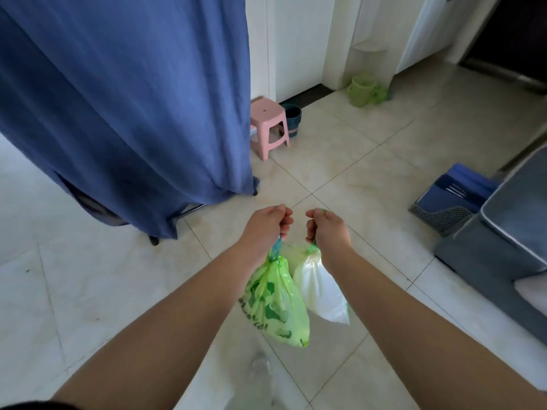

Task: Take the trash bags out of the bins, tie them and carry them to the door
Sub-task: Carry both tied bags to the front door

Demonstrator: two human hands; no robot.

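Observation:
My left hand (268, 224) is shut on the blue drawstring of a green printed trash bag (276, 306) that hangs closed below it. Just to its right, my right hand (325, 229) grips the green tie of a white trash bag (322, 294), which dangles beside the green one, the two bags touching. Both hang above the tiled floor. Far ahead, a green bin (362, 88) stands by the wall with a green bag (380, 93) lying next to it. A dark blue bin (293, 119) sits behind the pink stool.
A big blue cloth (124, 99) hangs over a rack on the left. The pink stool (268, 128) stands ahead. At the right are grey bins (503, 232) and a mesh file holder (447, 202). A dark doorway (515, 34) lies at top right.

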